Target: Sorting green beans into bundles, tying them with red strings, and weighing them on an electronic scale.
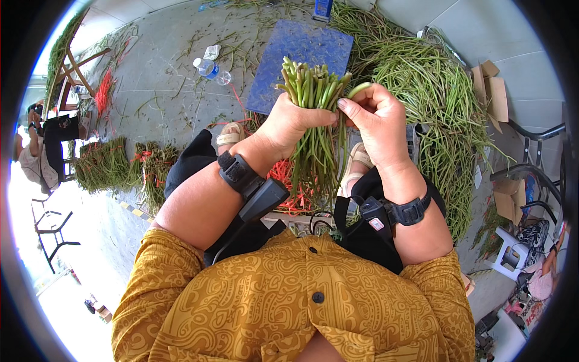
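My left hand [289, 120] is wrapped around a thick bunch of green stems [316, 88], holding it up in front of me. The cut ends point away from my body and the thin ends hang towards my lap. Between the thumb and fingers of my right hand [377, 115] is a single green stem [359, 89], right beside the bunch. Its thin part hangs down along the bunch's right side. Red plastic twine [291, 199] lies in a tangle below the bunch, between my feet.
A large heap of loose stems [434, 90] covers the floor at right. Ahead lies a blue platform [294, 45], with a plastic bottle [206, 68] to its left. Tied bundles [108, 160] stand at left near a seated person [43, 149]. A white stool [511, 253] and cardboard boxes [509, 199] are at right.
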Demonstrator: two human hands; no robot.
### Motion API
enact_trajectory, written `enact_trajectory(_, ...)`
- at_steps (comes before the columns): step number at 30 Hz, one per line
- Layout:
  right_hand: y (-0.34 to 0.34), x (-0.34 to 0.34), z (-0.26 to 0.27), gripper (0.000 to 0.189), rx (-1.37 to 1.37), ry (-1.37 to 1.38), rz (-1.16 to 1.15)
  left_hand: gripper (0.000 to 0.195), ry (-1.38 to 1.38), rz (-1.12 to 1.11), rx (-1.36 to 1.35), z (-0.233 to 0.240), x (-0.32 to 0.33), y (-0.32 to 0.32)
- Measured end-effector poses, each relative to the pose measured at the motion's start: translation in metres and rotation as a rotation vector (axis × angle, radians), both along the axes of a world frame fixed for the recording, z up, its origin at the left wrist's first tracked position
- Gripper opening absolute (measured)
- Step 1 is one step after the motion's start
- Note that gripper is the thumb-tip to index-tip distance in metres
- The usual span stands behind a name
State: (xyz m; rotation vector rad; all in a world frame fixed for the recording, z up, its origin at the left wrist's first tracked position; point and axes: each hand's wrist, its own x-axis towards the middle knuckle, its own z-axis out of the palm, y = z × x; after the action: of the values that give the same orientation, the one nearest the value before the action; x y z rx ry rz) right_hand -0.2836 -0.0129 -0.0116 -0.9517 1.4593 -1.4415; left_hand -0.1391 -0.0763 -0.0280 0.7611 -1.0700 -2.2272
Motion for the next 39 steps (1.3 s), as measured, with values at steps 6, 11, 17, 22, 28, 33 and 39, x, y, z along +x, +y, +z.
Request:
enact_trajectory(6, 0.001, -0.005, -0.001, 0.007, -0.021, 0.132, 0.010, 0.034, 0.007, 0.022, 0.034, 0.001, 0.000, -0.001)
enact_trajectory(11, -0.002, -0.008, -0.002, 0.011, -0.079, 0.198, -0.032, 0.031, -0.058, 0.066, -0.043, -0.001, 0.002, -0.008)
enact_trajectory(17, -0.002, -0.020, 0.006, 0.014, 0.024, 0.172, -0.033, 0.027, -0.110, 0.095, -0.088, 0.000, 0.003, -0.012)
enact_trajectory(22, -0.002, -0.038, 0.016, 0.014, 0.137, 0.553, 0.030, 0.024, -0.207, 0.147, -0.134, 0.004, 0.005, -0.014)
enact_trajectory(28, -0.002, -0.045, 0.028, 0.012, 0.138, 0.901, 0.030, 0.025, -0.258, 0.174, -0.244, 0.002, 0.006, -0.015)
enact_trajectory(33, -0.003, -0.027, 0.017, 0.013, 0.058, 0.711, 0.047, 0.027, -0.083, 0.114, -0.141, 0.000, 0.000, -0.008)
enact_trajectory(39, -0.004, -0.023, 0.018, 0.012, -0.122, 1.011, -0.055, 0.029, -0.056, 0.086, -0.061, 0.003, -0.002, -0.004)
